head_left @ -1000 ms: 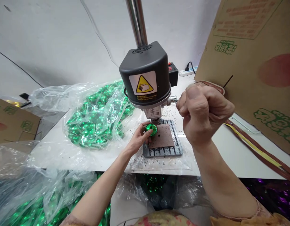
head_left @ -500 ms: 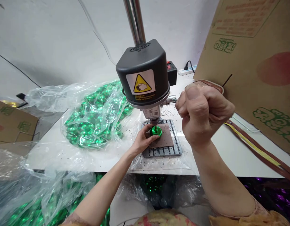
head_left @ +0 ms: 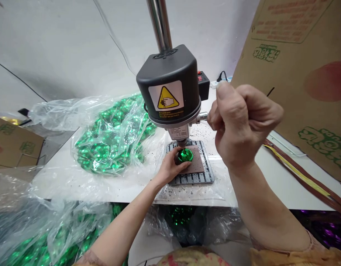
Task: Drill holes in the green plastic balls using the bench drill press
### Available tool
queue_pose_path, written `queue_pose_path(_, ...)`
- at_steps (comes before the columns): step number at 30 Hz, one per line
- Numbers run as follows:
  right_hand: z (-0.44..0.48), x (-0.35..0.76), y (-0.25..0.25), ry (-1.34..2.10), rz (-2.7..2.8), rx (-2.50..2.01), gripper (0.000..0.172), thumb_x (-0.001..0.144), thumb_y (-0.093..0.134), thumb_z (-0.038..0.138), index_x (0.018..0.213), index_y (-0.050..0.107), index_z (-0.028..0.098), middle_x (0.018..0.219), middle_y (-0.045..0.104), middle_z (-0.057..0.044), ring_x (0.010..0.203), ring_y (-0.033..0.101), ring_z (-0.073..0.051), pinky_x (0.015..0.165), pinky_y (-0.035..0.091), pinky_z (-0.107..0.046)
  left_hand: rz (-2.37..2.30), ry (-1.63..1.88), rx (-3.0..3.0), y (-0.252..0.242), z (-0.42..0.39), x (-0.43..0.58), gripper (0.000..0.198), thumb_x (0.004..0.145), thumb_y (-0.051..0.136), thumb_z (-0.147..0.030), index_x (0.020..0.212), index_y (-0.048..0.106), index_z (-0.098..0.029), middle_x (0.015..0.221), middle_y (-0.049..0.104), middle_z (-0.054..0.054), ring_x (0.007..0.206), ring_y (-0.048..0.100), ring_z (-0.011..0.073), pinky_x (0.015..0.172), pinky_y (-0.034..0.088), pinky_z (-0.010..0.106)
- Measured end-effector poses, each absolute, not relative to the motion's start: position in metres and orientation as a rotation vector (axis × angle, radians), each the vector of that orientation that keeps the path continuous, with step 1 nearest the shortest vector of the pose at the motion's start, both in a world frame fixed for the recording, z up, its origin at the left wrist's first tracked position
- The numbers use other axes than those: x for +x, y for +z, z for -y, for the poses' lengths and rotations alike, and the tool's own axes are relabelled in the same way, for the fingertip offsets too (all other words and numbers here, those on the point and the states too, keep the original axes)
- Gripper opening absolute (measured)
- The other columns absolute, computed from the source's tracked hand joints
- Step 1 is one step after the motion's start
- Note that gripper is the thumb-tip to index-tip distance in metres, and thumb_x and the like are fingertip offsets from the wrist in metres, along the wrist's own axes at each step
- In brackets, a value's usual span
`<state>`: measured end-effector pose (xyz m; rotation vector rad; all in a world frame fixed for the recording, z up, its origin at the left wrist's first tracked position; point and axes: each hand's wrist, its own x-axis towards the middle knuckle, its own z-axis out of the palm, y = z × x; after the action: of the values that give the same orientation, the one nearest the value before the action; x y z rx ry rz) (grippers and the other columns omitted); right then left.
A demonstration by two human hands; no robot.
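**A:** Entry one, markings on the machine?

**B:** Black motor housing (head_left: 170, 70): one white sticker (head_left: 165, 99) with a yellow warning triangle and a hand pictogram. The line beneath appears to begin "Attention"; the rest is too small to read. Small plate (head_left: 179, 132) under the housing: print illegible.

**A:** Entry two, cartons?

**B:** Right carton (head_left: 303, 103): green logo characters (head_left: 266, 52), stylised and not legible, and a reddish print block (head_left: 290, 18), unreadable. Left carton (head_left: 18, 144): green marks, cut off, unreadable.

The left hand (head_left: 170, 168) now holds the green bauble (head_left: 185, 155) further toward 3 o'clock, directly beneath the drill chuck (head_left: 182, 141). The right hand (head_left: 239, 122), fisted on the lever (head_left: 202, 117), sits higher, toward 1 o'clock.
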<state>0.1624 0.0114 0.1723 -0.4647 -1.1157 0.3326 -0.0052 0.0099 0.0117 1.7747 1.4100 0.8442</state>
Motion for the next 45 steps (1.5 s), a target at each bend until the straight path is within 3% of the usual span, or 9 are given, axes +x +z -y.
queue_pose_path(6, -0.015, 0.162, 0.178, 0.332, 1.107, -0.472, 0.043, 0.09, 0.061, 0.021, 0.053, 0.039, 0.021, 0.046, 0.038, 0.005, 0.043, 0.035, -0.007, 0.044, 0.028, -0.03, -1.38, 0.888, 1.785, 0.007, -0.008, -0.007, 0.056, 0.077, 0.081, -0.037, 0.127, 0.061, -0.021, 0.106, 0.07, 0.006, 0.09, 0.065, 0.0207, 0.078, 0.053, 0.031)
queue_pose_path(11, -0.013, 0.158, 0.163, 0.28, 1.077, -0.408, 0.045, 0.09, 0.061, 0.02, 0.052, 0.036, 0.02, 0.047, 0.034, 0.005, 0.042, 0.032, -0.006, 0.043, 0.024, -0.03, -1.387, 0.854, 1.802, 0.008, -0.009, -0.006, 0.056, 0.078, 0.08, -0.038, 0.128, 0.06, -0.021, 0.103, 0.07, 0.005, 0.086, 0.064, 0.0201, 0.075, 0.052, 0.032)
queue_pose_path(21, -0.011, 0.159, 0.142, 0.226, 1.065, -0.379, 0.051, 0.091, 0.06, 0.024, 0.05, 0.03, 0.017, 0.047, 0.031, 0.006, 0.042, 0.03, -0.003, 0.045, 0.02, -0.029, -1.353, 0.889, 1.78, 0.009, -0.007, -0.004, 0.057, 0.078, 0.08, -0.036, 0.13, 0.059, -0.022, 0.11, 0.072, 0.007, 0.096, 0.067, 0.0233, 0.084, 0.054, 0.035)
queue_pose_path(36, -0.02, 0.164, 0.123, 0.09, 1.139, -0.267, 0.047, 0.085, 0.058, 0.012, 0.052, 0.024, 0.018, 0.046, 0.031, 0.007, 0.041, 0.029, -0.004, 0.041, 0.022, -0.027, -1.363, 0.899, 1.794, 0.008, -0.006, -0.005, 0.057, 0.078, 0.081, -0.037, 0.129, 0.061, -0.023, 0.109, 0.072, 0.007, 0.108, 0.067, 0.0278, 0.096, 0.052, 0.041)
queue_pose_path(45, -0.02, 0.164, 0.12, 0.069, 1.166, -0.209, 0.045, 0.081, 0.056, 0.006, 0.053, 0.023, 0.018, 0.046, 0.03, 0.007, 0.04, 0.031, -0.004, 0.042, 0.025, -0.026, -1.386, 0.878, 1.815, 0.005, -0.007, -0.007, 0.056, 0.078, 0.08, -0.04, 0.127, 0.06, -0.023, 0.11, 0.071, 0.007, 0.106, 0.067, 0.028, 0.093, 0.053, 0.041)
